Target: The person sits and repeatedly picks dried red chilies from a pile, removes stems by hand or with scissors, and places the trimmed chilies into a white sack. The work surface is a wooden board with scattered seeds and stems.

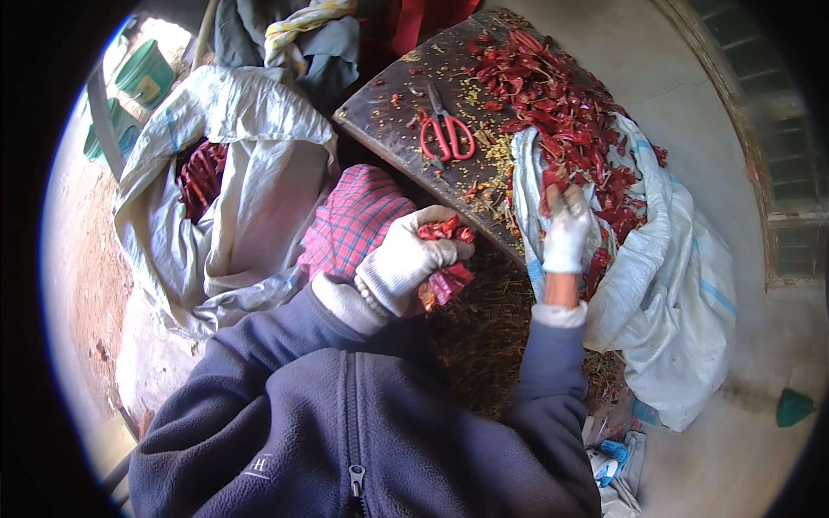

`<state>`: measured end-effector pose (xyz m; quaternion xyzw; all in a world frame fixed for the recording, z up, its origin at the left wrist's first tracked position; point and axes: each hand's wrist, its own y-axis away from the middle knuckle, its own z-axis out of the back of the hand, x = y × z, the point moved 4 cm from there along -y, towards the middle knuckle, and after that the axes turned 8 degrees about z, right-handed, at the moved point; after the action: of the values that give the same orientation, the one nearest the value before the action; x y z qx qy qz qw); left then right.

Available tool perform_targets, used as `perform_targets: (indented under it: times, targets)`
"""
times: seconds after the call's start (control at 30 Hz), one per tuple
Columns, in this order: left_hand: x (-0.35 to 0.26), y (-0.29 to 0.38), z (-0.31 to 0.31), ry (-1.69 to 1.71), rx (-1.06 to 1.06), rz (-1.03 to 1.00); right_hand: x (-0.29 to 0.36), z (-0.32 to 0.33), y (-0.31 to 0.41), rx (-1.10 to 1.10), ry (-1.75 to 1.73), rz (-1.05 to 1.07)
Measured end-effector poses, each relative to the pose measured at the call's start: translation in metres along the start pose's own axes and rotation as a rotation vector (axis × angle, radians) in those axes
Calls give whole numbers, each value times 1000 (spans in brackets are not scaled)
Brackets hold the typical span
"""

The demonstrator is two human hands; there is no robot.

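My left hand point(418, 256), in a white knit glove, is closed around several dried red chilli peppers point(447, 285) in front of my chest. To the right, my right hand point(567, 226), also gloved, reaches to the edge of a heap of dried red chillies point(550, 97) at the mouth of a white woven sack point(667, 259). Its fingertips meet red chilli there; whether they grip it is hard to tell. Red-handled scissors point(447, 133) lie on the dark table point(388, 116), among scattered yellow seeds point(495, 162).
An open white woven sack point(259, 213) with dried chillies point(204, 175) inside stands at the left. Green buckets point(146, 74) are beyond it. A checked red cloth point(356, 220) lies beside my left hand. Chilli stems and debris point(479, 337) cover the area below the table edge.
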<state>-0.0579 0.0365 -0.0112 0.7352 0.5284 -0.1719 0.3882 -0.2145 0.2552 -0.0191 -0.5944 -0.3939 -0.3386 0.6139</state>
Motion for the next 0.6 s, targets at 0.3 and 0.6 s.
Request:
perform_targets:
  times: [0.3,0.6]
  targets:
    - [-4,5,3,-96,-10,-69,77,-85,93,185,488,240]
    - [1,6,10,-88,184,-30,82,-82,108,274,475,212]
